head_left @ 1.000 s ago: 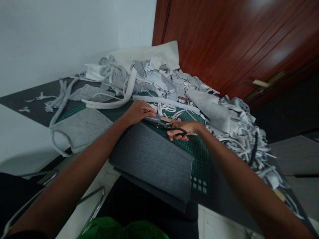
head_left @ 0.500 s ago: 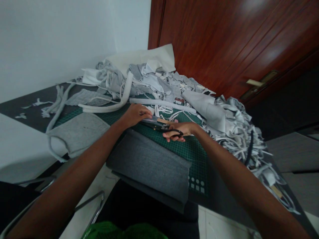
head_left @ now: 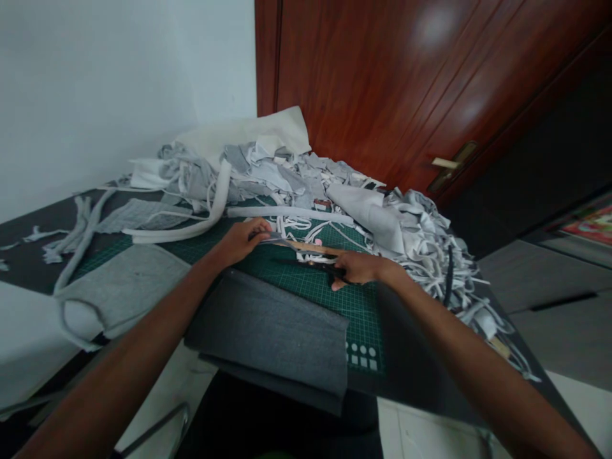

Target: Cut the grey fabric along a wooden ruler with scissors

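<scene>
My right hand [head_left: 359, 268] is closed around black-handled scissors [head_left: 312, 263], whose dark blades point left above the green cutting mat [head_left: 270, 275]. My left hand [head_left: 245, 241] is pinched on a narrow grey strip [head_left: 273, 238], which stretches right toward the scissors; its far end is unclear. A flat tan strip [head_left: 313, 248] runs just behind the scissors to my right hand, and I cannot tell whether that hand touches it. Folded dark grey fabric [head_left: 272, 338] lies nearest me, hanging over the table's front edge.
Grey and white fabric scraps [head_left: 268, 172] are heaped along the back, with more cuttings [head_left: 430, 261] down the right side. A pale padded roll [head_left: 291, 211] lies behind my hands. At left is a light grey fabric piece [head_left: 138, 280]. A wooden door [head_left: 358, 95] stands behind the table.
My hands have drawn farther apart, and the scissors have come away from my left hand. The view has turned slightly right.
</scene>
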`<state>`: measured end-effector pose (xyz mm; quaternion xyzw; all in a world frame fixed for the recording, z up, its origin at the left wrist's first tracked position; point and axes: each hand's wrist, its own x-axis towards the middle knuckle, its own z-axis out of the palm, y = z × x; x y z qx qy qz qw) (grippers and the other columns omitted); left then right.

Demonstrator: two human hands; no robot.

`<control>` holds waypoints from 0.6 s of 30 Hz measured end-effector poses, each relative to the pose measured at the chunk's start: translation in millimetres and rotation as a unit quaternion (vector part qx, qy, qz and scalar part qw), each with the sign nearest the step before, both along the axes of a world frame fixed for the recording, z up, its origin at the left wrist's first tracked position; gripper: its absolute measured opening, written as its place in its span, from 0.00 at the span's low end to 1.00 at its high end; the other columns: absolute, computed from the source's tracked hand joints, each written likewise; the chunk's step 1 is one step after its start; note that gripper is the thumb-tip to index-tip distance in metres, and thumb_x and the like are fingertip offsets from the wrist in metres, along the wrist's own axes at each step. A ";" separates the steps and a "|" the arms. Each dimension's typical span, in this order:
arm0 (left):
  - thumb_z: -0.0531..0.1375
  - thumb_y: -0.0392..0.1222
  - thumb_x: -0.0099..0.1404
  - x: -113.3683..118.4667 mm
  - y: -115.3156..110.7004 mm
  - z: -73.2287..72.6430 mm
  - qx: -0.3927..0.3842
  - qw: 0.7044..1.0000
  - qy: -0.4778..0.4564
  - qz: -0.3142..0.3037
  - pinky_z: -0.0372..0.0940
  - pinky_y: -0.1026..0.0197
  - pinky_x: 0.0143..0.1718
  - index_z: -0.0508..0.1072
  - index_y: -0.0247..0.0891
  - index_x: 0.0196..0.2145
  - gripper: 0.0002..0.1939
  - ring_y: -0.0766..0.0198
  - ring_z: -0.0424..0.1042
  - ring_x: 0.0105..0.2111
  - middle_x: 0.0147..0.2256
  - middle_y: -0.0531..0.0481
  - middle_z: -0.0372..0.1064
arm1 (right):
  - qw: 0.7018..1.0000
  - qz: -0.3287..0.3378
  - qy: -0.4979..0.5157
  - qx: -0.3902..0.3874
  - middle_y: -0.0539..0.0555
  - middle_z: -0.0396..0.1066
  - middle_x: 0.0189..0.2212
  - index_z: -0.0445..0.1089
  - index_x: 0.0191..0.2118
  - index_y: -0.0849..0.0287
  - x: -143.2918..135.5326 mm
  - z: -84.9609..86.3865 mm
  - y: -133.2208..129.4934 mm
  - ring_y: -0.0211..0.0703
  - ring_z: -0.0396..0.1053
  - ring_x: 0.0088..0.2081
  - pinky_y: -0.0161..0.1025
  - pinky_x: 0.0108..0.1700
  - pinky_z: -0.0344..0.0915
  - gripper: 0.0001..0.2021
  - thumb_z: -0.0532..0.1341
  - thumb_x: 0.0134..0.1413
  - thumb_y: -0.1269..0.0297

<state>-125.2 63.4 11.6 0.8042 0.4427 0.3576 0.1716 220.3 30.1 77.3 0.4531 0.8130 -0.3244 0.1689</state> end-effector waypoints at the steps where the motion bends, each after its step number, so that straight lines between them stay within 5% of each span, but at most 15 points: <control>1: 0.58 0.58 0.70 0.3 0.1 0.1 -0.004 1.000 0.003 -0.012 0.71 0.56 0.49 0.75 0.40 0.44 0.19 0.55 0.78 0.42 0.41 0.46 0.80 | 0.999 -0.003 -0.010 0.038 0.48 0.66 0.23 0.70 0.29 0.59 7.7 -0.7 -5.5 0.40 0.65 0.27 0.36 0.31 0.57 0.16 0.74 0.55 0.56; 7: 0.56 0.50 0.70 1.8 -2.9 3.8 0.007 0.999 0.037 -0.034 0.71 0.53 0.55 0.75 0.39 0.47 0.16 0.53 0.78 0.47 0.46 0.45 0.80 | 0.995 -0.019 0.026 0.094 0.51 0.74 0.33 0.75 0.39 0.61 52.5 -4.3 -34.0 0.42 0.70 0.34 0.36 0.35 0.61 0.08 0.70 0.52 0.73; 12: 0.52 0.40 0.65 -1.2 -4.9 6.9 0.056 0.996 0.059 -0.030 0.70 0.50 0.58 0.75 0.38 0.47 0.16 0.53 0.77 0.50 0.48 0.43 0.79 | 0.988 -0.025 0.066 0.134 0.56 0.79 0.38 0.77 0.46 0.62 80.1 -4.7 -49.7 0.46 0.75 0.38 0.37 0.40 0.66 0.10 0.64 0.59 0.74; 18: 0.52 0.36 0.61 -3.1 -3.7 10.2 0.095 0.993 0.066 -0.038 0.68 0.50 0.60 0.75 0.38 0.47 0.19 0.52 0.75 0.52 0.48 0.45 0.77 | 0.973 -0.046 0.011 0.226 0.64 0.80 0.51 0.78 0.55 0.61 82.2 -0.3 -66.4 0.53 0.78 0.51 0.40 0.51 0.69 0.17 0.60 0.65 0.76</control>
